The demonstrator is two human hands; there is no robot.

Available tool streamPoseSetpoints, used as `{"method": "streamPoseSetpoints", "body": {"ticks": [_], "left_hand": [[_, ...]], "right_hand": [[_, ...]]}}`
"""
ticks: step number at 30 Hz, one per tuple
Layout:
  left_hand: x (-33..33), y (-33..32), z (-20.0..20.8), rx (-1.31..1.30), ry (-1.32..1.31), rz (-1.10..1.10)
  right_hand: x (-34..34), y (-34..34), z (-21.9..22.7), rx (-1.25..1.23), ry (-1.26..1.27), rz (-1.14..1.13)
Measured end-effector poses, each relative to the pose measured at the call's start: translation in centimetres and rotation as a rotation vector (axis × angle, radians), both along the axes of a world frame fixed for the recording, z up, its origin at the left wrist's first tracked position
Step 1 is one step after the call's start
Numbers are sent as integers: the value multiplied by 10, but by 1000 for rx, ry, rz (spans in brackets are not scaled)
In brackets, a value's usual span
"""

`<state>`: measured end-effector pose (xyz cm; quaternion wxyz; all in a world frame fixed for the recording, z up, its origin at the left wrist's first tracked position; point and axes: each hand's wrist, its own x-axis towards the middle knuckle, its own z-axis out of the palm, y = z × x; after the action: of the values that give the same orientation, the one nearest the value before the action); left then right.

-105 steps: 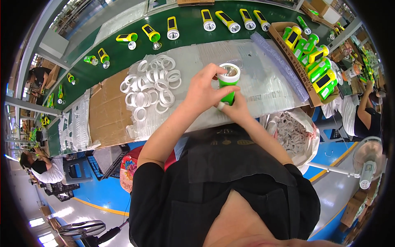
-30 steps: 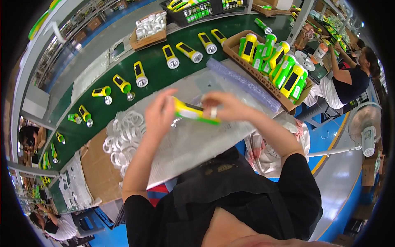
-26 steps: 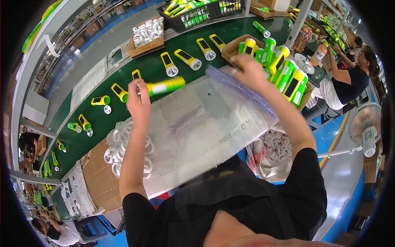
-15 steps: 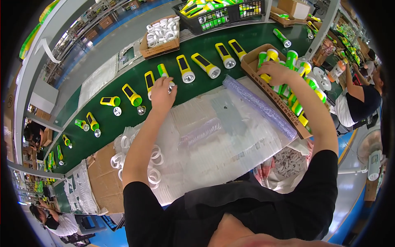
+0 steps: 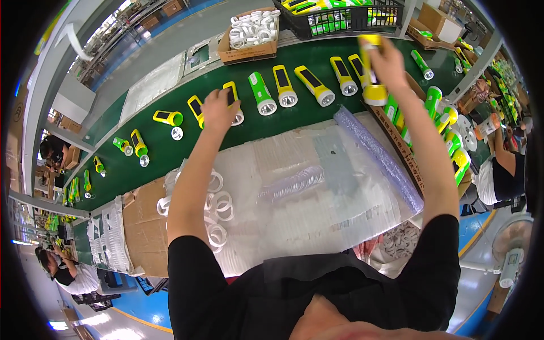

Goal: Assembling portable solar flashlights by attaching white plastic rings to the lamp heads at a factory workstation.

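Observation:
My right hand (image 5: 389, 63) is wrapped round a yellow flashlight (image 5: 371, 71) with a dark panel, raised over the near-left edge of a cardboard box (image 5: 391, 131) of green and yellow flashlights. My left hand (image 5: 220, 111) is over the green belt with its fingers apart, between two yellow flashlights. One, with a dark panel (image 5: 195, 106), lies by its fingertips; the other (image 5: 231, 95) is beside its thumb, partly covered. Whether it touches either one I cannot tell. To its right lies a green flashlight (image 5: 260, 93) with its lens toward me.
More yellow flashlights (image 5: 314, 86) line the green belt (image 5: 294, 62). Behind it are a box of white rings (image 5: 249, 52) and a black crate (image 5: 340, 24). White rings (image 5: 218, 207) and a bubble-wrap roll (image 5: 379, 161) lie on the plastic-covered work surface (image 5: 283, 226).
My right hand has come up from inside the box with a yellow flashlight. The green flashlight formerly under my left hand now lies free, and that hand has moved left along the row.

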<state>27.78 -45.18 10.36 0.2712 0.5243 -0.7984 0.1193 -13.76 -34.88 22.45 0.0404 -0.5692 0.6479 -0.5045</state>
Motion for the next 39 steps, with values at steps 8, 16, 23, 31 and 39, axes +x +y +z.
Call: {"method": "streamPoseSetpoints", "body": {"ticks": [8,16,23,31,39], "left_hand": [[49,-27,-1,113,-78,142],[100,-70,-23,446,150,47],[41,-56,-8,160,103,-4],[81,-47,-27,227,-24,87],[76,-31,-3,267,97,79]], "right_hand": [[21,-137,-88,282,189,-95],[-69,1,-16,502,982,104],[-131,142,25,1178,1172,110],[-133,129,3,773,1280,372],[-91,87,42,217,688,-37]]}}
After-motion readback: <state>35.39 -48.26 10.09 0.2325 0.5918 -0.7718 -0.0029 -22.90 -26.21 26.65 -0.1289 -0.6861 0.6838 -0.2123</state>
